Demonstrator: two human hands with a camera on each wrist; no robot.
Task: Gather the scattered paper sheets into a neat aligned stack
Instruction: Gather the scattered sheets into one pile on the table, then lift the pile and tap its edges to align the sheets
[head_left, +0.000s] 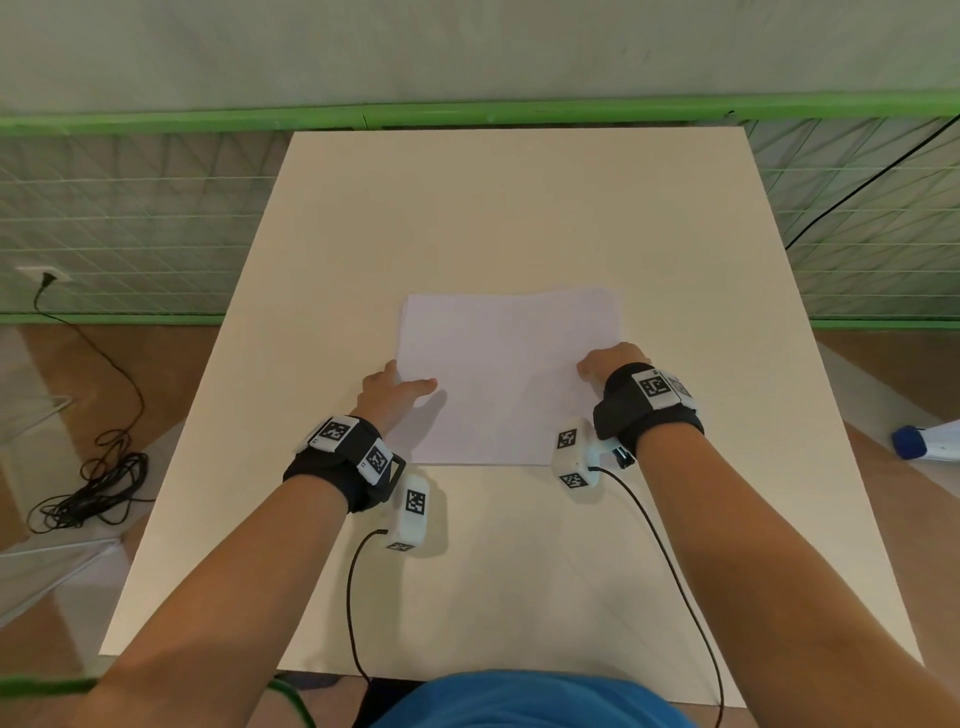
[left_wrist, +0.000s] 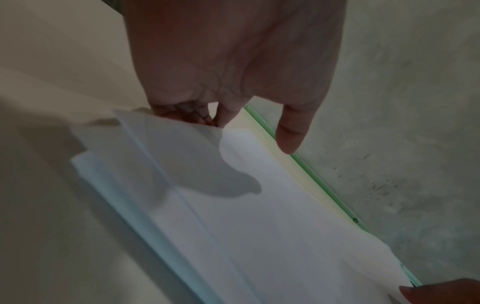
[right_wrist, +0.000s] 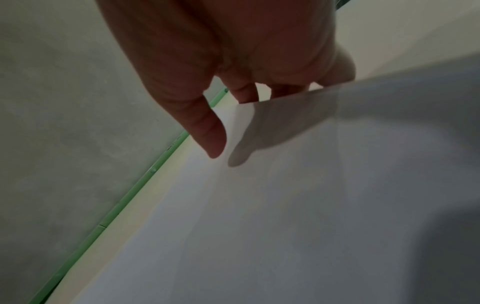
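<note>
A stack of white paper sheets (head_left: 509, 374) lies in the middle of the cream table (head_left: 519, 208). My left hand (head_left: 395, 387) holds its left edge, fingers tucked under the sheets and thumb over the top. The left wrist view shows that hand (left_wrist: 240, 132) at the lifted edge of the sheets (left_wrist: 259, 226), whose layers sit slightly offset. On the opposite side my right hand (head_left: 605, 361) grips the right edge. In the right wrist view, the right hand (right_wrist: 237, 123) has its fingers behind the raised paper (right_wrist: 285, 205) and its thumb just above it.
A green rail with mesh fencing (head_left: 467, 111) runs behind the table. On the floor at left lies a coiled black cable (head_left: 93, 488) leading to a wall socket (head_left: 44, 275). A white and blue object (head_left: 924, 441) sits at the right edge.
</note>
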